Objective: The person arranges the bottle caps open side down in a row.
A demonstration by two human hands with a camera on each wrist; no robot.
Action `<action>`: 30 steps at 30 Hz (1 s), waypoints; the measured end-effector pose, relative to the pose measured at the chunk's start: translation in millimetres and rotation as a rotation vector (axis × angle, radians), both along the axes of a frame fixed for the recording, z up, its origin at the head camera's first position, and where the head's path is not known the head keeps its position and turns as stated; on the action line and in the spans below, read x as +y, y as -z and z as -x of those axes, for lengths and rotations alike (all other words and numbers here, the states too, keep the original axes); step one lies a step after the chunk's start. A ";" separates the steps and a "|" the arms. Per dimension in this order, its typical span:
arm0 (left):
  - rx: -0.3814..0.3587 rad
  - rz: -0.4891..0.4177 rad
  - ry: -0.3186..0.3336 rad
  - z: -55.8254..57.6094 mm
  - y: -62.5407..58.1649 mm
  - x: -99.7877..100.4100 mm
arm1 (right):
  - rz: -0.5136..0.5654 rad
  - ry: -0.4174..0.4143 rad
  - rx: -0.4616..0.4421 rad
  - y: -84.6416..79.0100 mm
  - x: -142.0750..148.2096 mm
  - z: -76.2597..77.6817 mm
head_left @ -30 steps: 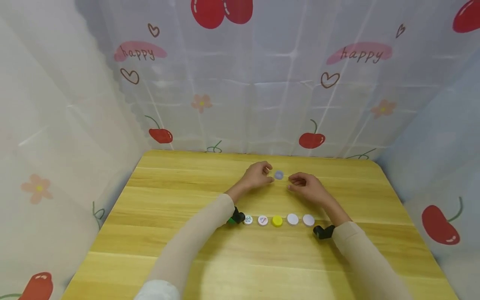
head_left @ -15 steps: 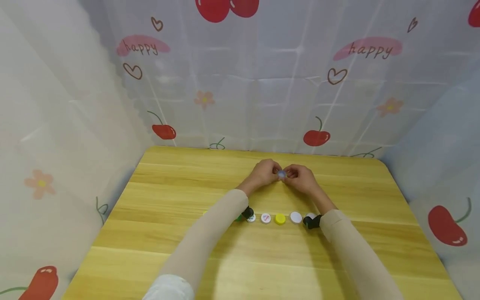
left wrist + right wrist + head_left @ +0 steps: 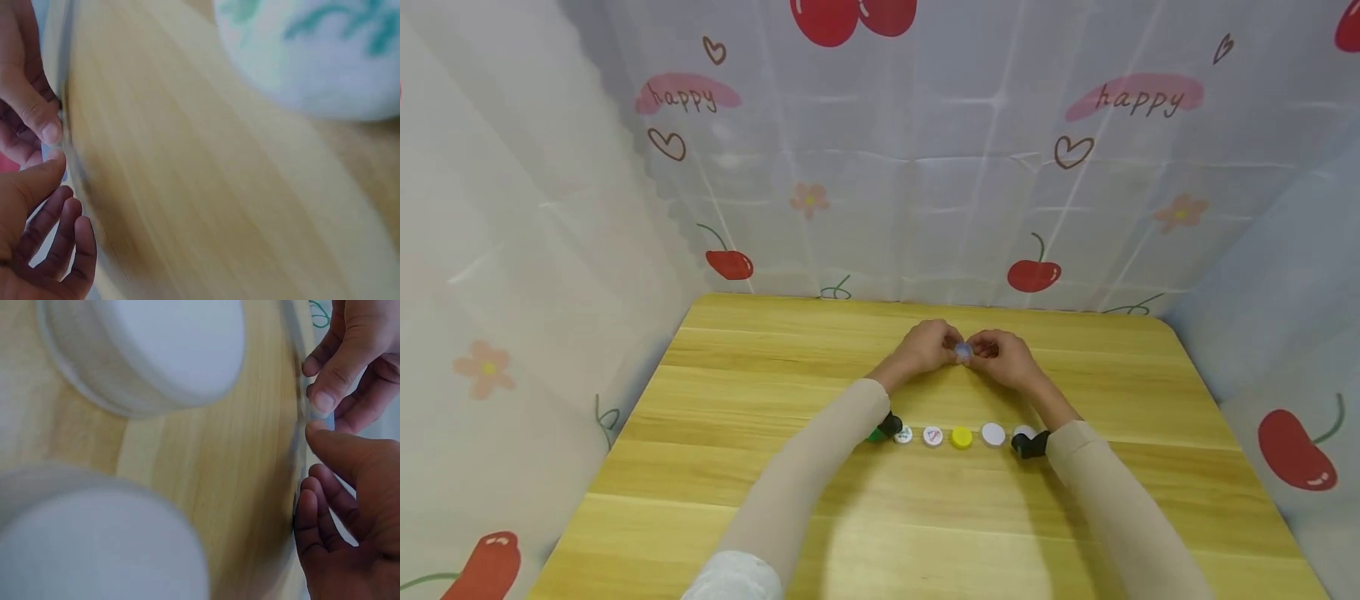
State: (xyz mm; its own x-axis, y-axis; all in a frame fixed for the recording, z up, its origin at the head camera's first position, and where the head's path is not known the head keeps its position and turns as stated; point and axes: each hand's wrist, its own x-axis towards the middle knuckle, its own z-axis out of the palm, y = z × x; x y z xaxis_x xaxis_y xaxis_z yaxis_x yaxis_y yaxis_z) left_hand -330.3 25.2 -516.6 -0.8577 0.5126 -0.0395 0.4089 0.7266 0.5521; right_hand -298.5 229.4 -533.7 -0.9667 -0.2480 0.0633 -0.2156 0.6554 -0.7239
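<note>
Near the back of the table, a small pale blue round cap (image 3: 963,351) sits between my two hands. My left hand (image 3: 928,346) pinches its left side with thumb and fingertips. From the right, my right hand (image 3: 1004,358) pinches it the same way. Both wrist views show the thumb tips meeting in front, hiding most of the cap. Closer to me runs a row of bottle caps: green (image 3: 876,435), a white cap with green print (image 3: 903,435), a white cap with red print (image 3: 932,437), a yellow cap (image 3: 962,437) and a plain white cap (image 3: 993,434).
Another white cap (image 3: 1023,431) is partly covered by the black wrist camera (image 3: 1030,445) on the right. A second wrist camera (image 3: 891,425) overlaps the green cap. Printed curtains (image 3: 880,183) enclose the wooden table (image 3: 745,358) at the back and sides.
Both hands have come together from either side of the pale blue cap and now pinch it. The head view has shifted slightly. In the last half second the hands have barely moved.
</note>
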 end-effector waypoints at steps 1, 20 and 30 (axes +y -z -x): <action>-0.002 -0.016 0.006 -1.0 -0.1 -1.3 | 0.003 -0.011 0.010 -0.4 1.4 -1.7; -0.009 -0.629 0.099 -102.7 -15.1 -57.2 | 0.305 -0.235 0.146 -40.6 -1.4 -95.8; 0.031 -0.713 0.095 -134.3 -18.0 -74.3 | 0.462 -0.301 0.205 -37.0 -24.3 -123.3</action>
State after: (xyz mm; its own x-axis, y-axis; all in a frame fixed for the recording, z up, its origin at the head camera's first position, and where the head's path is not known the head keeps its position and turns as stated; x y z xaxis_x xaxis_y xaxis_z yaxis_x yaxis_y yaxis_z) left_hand -196.0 -49.1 -498.6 -0.8037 0.4771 0.3556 0.4751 0.1546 0.8663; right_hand -175.2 205.1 -496.7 -0.8145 -0.4118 0.4086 -0.5093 0.1703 -0.8436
